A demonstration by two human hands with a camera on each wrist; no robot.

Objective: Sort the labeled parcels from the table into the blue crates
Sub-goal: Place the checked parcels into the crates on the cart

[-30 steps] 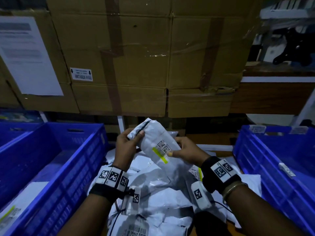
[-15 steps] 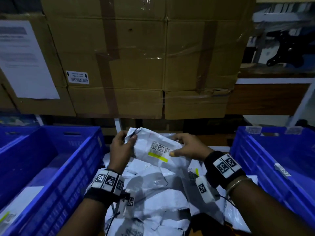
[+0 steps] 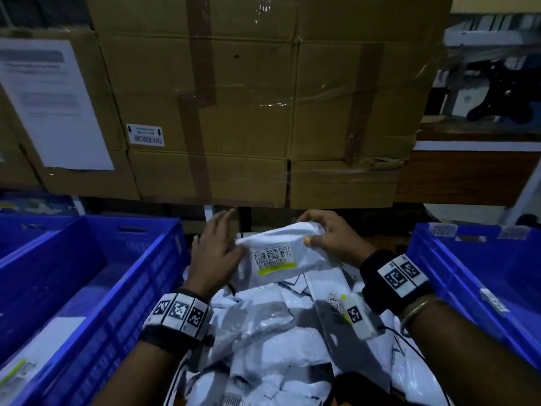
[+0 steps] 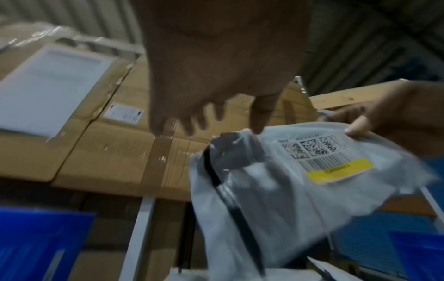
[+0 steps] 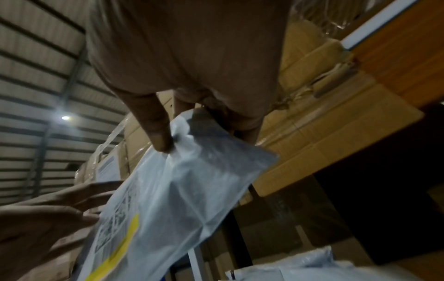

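A white labeled parcel [image 3: 281, 253] with codes and a yellow stripe hangs level above the pile of white parcels [image 3: 272, 332] on the table. My right hand [image 3: 314, 234] pinches its upper right corner between thumb and fingers. Just off the parcel's left edge, my left hand [image 3: 222, 238] has its fingers straight and spread, the thumb at that edge. In the left wrist view the left hand [image 4: 211, 106] spreads above the parcel [image 4: 288, 186]. In the right wrist view the right hand [image 5: 204, 117] grips the parcel [image 5: 182, 190] by its top.
A blue crate [image 3: 96, 288] on the left holds a labeled parcel [image 3: 26, 364] at its bottom. Another blue crate [image 3: 456, 276] stands on the right. Stacked cardboard boxes [image 3: 234, 112] rise right behind the table, one with a white sheet [image 3: 55, 104] taped on.
My left hand has let go of the parcel's left end and spread its fingers. The parcel has swung from tilted to level, and only the right hand holds it.
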